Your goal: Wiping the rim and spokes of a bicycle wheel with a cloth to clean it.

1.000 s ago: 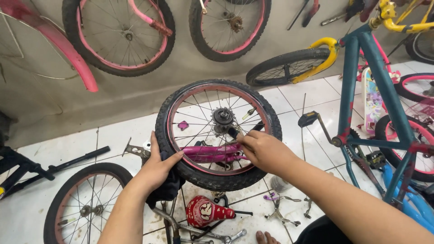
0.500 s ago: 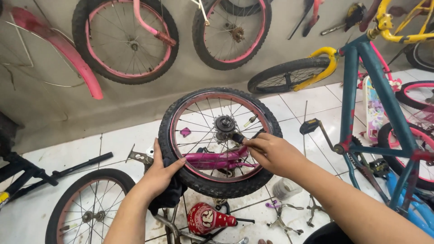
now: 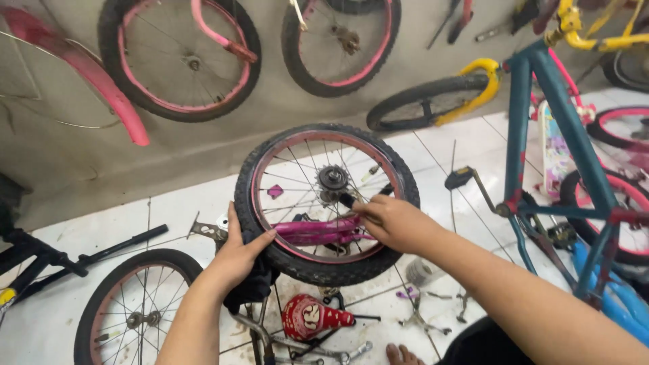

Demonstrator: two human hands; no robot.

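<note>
- Nearest the camera, low on the white tiled floor point(image 3: 176, 203): a red cone-shaped plastic part with a white emblem point(image 3: 307, 316) lies among loose grey metal fittings and a wrench-like tool point(image 3: 338, 353). A bare toe shows at the bottom edge.
- Left hand point(image 3: 238, 251): closed around the lower left of the small black-tyred bicycle wheel with pink rim and steel spokes point(image 3: 326, 203), thumb on the tyre's sidewall, fingers wrapped behind it. A dark cloth point(image 3: 251, 287) is bunched under the palm, touching the tyre.
- Right hand point(image 3: 395, 223): reaches across the front of the wheel, fingers pinched narrow on a small black tool or part just below the hub; what exactly is gripped cannot be told.
- The wheel stands upright on the floor between both hands. A magenta metal frame piece point(image 3: 318, 230) crosses its lower spokes; a dark sprocket point(image 3: 332, 178) sits at the hub.
- Left, on the floor: a second black wheel with pink rim point(image 3: 128, 311) lies flat, near a black frame bar point(image 3: 115, 249).
- Right: a teal bicycle frame point(image 3: 541, 135) stands upright, with a black pedal on a crank point(image 3: 463, 177) beside it.
- Far, against the grey wall point(image 3: 270, 115): two black wheels with pink rims point(image 3: 179, 57), a pink mudguard point(image 3: 88, 74) and a black wheel in a yellow fork point(image 3: 439, 101).
</note>
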